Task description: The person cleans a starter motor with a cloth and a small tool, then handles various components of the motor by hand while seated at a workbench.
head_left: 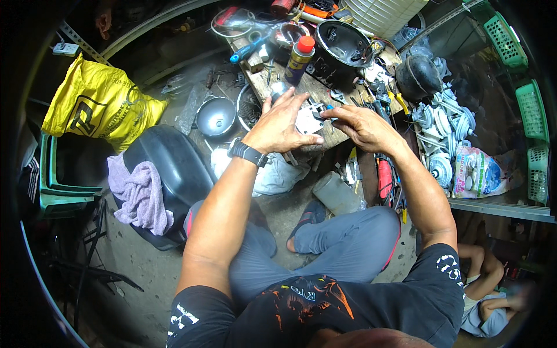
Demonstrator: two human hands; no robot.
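Observation:
On the wooden bench [335, 87] lies a small whitish metal part [309, 120] with a dark piece on top. My left hand [281, 123] rests against its left side, fingers stretched and apart, the thumb along its near edge. My right hand [361, 127] is closed in a pinch at the part's right side, on a small dark piece with a blue end [329, 107]; its kind is too small to tell. Just beyond my left fingertips stands a spray can [300, 61] with a red cap. A small silvery cylinder [278, 89] lies partly behind my left fingers.
A black pot [342, 46] stands at the bench's back. Right of it are pliers [401, 103] and a heap of white plastic parts [444, 136]. Leftward are a metal bowl [216, 116], a yellow sack [101, 104] and a purple cloth [141, 194]. Another person [484, 284] sits at lower right.

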